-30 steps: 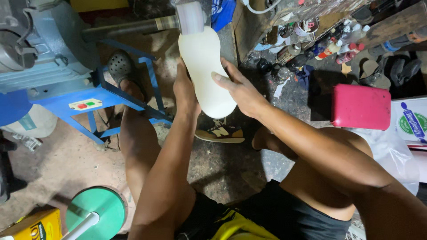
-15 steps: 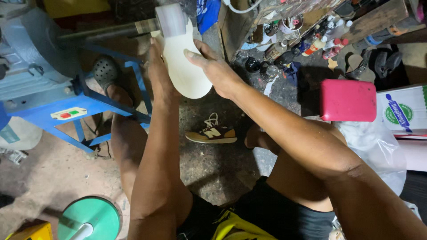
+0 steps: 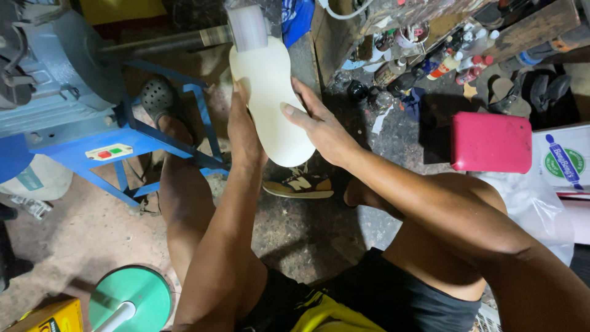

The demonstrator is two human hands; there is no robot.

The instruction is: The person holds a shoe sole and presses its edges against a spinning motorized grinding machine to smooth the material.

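Both of my hands hold a pale cream shoe sole [image 3: 270, 101], long and oval, up in front of me. My left hand [image 3: 243, 126] grips its left edge and my right hand [image 3: 319, 126] grips its right edge, fingers spread over the face. The sole's top end touches a spinning white sanding drum [image 3: 247, 27] on a metal shaft [image 3: 166, 43] that comes out of a blue-grey motor [image 3: 52, 67]. My knees and dark shorts fill the lower part of the view.
The motor sits on a blue metal frame [image 3: 144, 144] with a small red and green switch [image 3: 109, 152]. A brown sneaker [image 3: 299, 184] lies on the concrete floor. A red box [image 3: 490, 142], cluttered bottles [image 3: 442, 58], a green disc [image 3: 132, 298] and a foot in a grey clog [image 3: 158, 98] surround me.
The sole and both hands have stayed pressed at the drum; the sole has slid slightly along it. The view has shifted a little.
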